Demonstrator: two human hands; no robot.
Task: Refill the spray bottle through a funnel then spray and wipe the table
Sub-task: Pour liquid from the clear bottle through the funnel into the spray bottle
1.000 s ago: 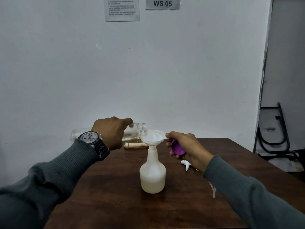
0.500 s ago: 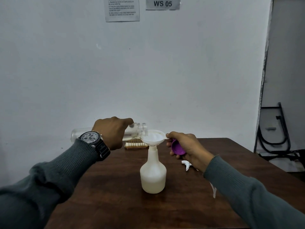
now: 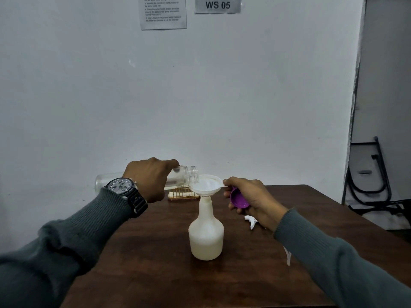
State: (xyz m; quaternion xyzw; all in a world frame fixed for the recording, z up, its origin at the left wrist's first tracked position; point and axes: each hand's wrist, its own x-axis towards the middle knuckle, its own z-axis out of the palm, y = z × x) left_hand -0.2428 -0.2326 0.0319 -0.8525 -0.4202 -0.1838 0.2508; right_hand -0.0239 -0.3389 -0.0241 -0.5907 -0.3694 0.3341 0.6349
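Observation:
A white spray bottle (image 3: pixel 206 237) without its head stands upright mid-table, a white funnel (image 3: pixel 205 184) seated in its neck. My left hand (image 3: pixel 149 178) grips a clear glass bottle (image 3: pixel 186 176) held nearly level, its open mouth over the funnel's left rim. My right hand (image 3: pixel 249 197) pinches the funnel's tab with thumb and finger and holds a purple cap (image 3: pixel 238 198) in the palm. The white spray head (image 3: pixel 250 220) lies on the table behind my right wrist, partly hidden.
The brown wooden table (image 3: pixel 155 274) meets a white wall at the back. A small gold wire rack (image 3: pixel 182 194) sits at the table's far edge behind the funnel. A folded black metal frame (image 3: pixel 369 181) leans in the doorway at right.

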